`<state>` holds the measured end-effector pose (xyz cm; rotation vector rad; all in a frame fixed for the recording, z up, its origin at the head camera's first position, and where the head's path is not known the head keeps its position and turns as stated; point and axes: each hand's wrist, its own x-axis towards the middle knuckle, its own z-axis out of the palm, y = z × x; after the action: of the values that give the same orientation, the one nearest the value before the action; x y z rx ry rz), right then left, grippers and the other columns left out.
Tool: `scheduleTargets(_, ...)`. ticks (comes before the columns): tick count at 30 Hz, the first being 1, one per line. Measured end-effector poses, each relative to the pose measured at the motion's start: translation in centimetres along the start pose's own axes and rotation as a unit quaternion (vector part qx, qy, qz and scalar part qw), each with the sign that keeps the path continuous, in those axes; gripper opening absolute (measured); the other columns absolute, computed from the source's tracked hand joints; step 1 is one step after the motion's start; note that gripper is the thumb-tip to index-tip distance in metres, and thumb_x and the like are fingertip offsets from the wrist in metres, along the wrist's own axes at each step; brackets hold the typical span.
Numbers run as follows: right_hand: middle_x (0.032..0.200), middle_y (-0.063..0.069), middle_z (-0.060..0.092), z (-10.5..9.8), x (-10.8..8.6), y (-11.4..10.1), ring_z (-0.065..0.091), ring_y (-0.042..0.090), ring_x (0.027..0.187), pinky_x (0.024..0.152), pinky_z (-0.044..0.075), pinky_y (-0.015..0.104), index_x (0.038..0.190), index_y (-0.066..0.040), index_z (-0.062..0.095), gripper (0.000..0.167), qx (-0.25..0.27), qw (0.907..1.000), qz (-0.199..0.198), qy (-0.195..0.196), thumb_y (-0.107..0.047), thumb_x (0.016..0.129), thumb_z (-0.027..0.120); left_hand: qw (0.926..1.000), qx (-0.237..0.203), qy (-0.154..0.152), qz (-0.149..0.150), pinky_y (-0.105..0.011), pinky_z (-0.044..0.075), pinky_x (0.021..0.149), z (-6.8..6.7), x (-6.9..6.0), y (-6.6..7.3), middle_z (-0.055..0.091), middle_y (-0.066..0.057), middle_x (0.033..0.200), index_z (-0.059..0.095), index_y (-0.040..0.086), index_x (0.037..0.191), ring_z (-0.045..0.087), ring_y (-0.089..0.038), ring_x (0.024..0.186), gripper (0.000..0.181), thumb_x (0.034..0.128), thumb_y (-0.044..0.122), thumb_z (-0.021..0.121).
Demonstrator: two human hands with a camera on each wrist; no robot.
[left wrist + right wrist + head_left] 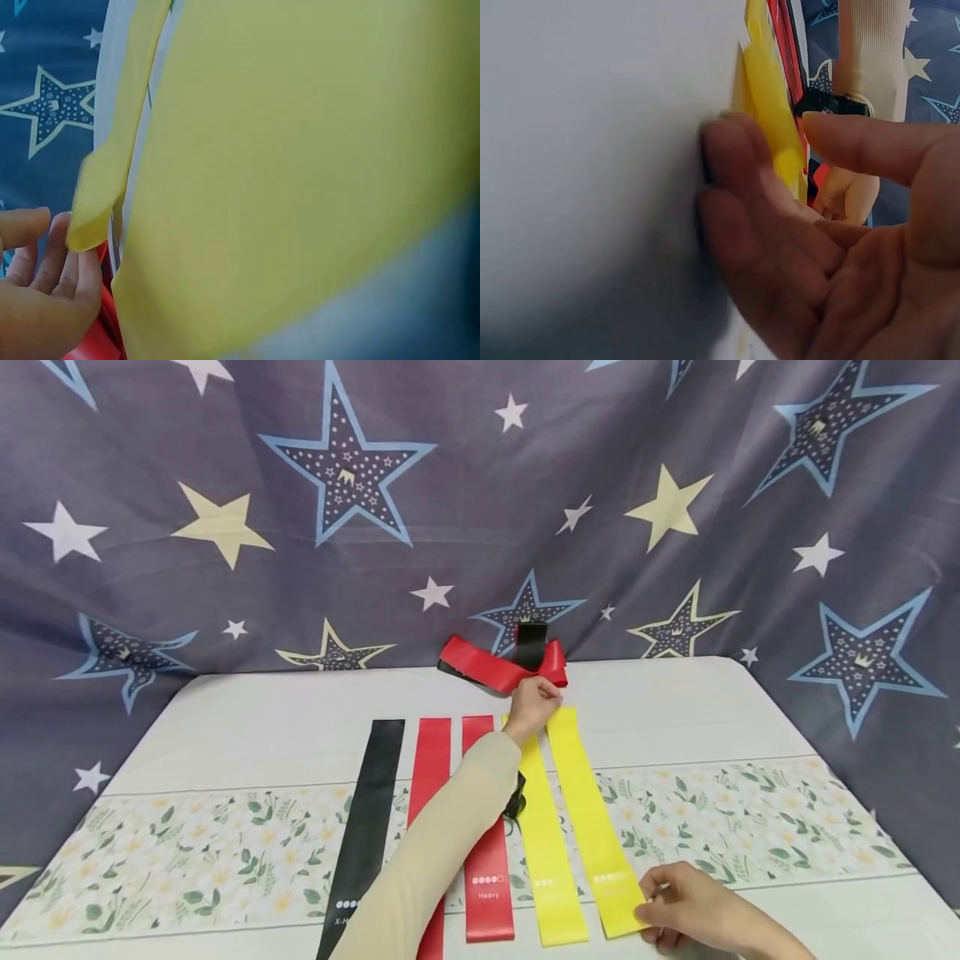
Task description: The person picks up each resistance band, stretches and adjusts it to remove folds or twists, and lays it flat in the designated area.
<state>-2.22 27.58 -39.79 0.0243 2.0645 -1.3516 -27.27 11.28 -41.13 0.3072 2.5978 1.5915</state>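
Observation:
Two yellow resistance bands lie lengthwise on the table, a left yellow band [551, 852] and a right yellow band [592, 810]. At the far end of the right one is my left hand [534, 703], its fingertips touching the band's end. The left wrist view shows a gap between thumb and that yellow end [94, 217]. My right hand [693, 906] is at the near right corner of the same band, touching its edge. Thumb and fingers stand apart in the right wrist view, with the yellow band [769, 97] beyond them.
Left of the yellow bands lie a red band marked Heavy [489, 885], another red band [432, 760] and a black band [375, 802]. Red and black bands [491, 667] are bunched at the back edge. A star-patterned cloth [480, 510] hangs behind.

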Motion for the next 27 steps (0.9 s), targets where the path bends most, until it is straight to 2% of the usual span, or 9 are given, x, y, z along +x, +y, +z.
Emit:
scheduleTargets(4,0.068,0.004,0.062,-0.7,0.1,-0.4,0.055,0.015,0.059,0.052,0.048,0.027,0.087,-0.001,0.059,0.013,-0.078,0.9964,-0.009,0.033,-0.013,0.090,0.060,0.9999,-0.003,-0.010,-0.007,-0.021,0.052,0.070,-0.4,0.1,0.2,0.070,-0.008,0.087,0.068,0.006,0.088,0.062,-0.016,0.075,0.005,0.0868,0.009,0.065)
scheduleTargets(7,0.067,0.005,0.060,-1.4,0.5,-0.6,0.052,0.016,0.057,0.050,0.046,0.027,0.086,-0.001,0.059,0.012,-0.106,0.9929,-0.035,0.038,-0.011,0.091,0.059,0.9998,-0.011,-0.014,-0.011,-0.022,0.052,0.071,-0.9,0.1,0.2,0.071,-0.008,0.087,0.069,0.006,0.087,0.063,-0.016,0.075,0.006,0.0875,0.008,0.063)
scheduleTargets(11,0.066,0.005,0.059,-2.5,1.3,-0.9,0.052,0.014,0.056,0.049,0.046,0.027,0.087,0.000,0.058,0.012,-0.122,0.9895,-0.061,0.047,-0.011,0.091,0.058,0.9993,-0.028,-0.013,-0.019,-0.023,0.052,0.070,-1.7,0.0,0.1,0.070,-0.009,0.088,0.068,0.005,0.089,0.063,-0.016,0.075,0.007,0.0882,0.009,0.062)
scheduleTargets(15,0.066,0.005,0.059,-3.4,2.3,-1.6,0.052,0.014,0.056,0.048,0.047,0.028,0.087,0.001,0.058,0.012,-0.137,0.9850,-0.076,0.072,-0.010,0.090,0.057,0.9985,-0.050,-0.007,-0.022,-0.024,0.052,0.069,-2.7,-0.2,-0.2,0.069,-0.012,0.092,0.067,0.002,0.093,0.064,-0.021,0.078,0.009,0.0883,0.007,0.062)
scheduleTargets(19,0.068,0.007,0.060,-4.0,3.4,-2.3,0.053,0.015,0.058,0.049,0.048,0.029,0.089,0.004,0.059,0.012,-0.137,0.9823,-0.088,0.092,-0.008,0.090,0.057,0.9967,-0.070,-0.004,-0.040,-0.027,0.053,0.071,-3.8,-0.5,-0.6,0.067,-0.014,0.097,0.066,0.000,0.097,0.065,-0.025,0.083,0.011,0.0897,0.006,0.061)
scheduleTargets(23,0.069,0.008,0.059,-4.3,4.7,-3.1,0.052,0.015,0.058,0.050,0.047,0.028,0.092,0.005,0.059,0.012,-0.137,0.9788,-0.096,0.118,-0.007,0.092,0.056,0.9957,-0.069,0.003,-0.062,-0.030,0.053,0.074,-4.9,-0.9,-1.1,0.067,-0.015,0.100,0.064,0.001,0.103,0.067,-0.029,0.087,0.015,0.0911,0.010,0.060)
scheduleTargets(27,0.068,0.009,0.058,-4.7,6.1,-4.1,0.052,0.017,0.057,0.050,0.046,0.029,0.094,0.004,0.059,0.014,-0.148,0.9712,-0.114,0.148,-0.008,0.094,0.055,0.9947,-0.068,0.007,-0.077,-0.029,0.053,0.073,-5.8,-1.1,-1.9,0.067,-0.015,0.100,0.063,0.001,0.106,0.067,-0.029,0.090,0.019,0.0905,0.011,0.060)
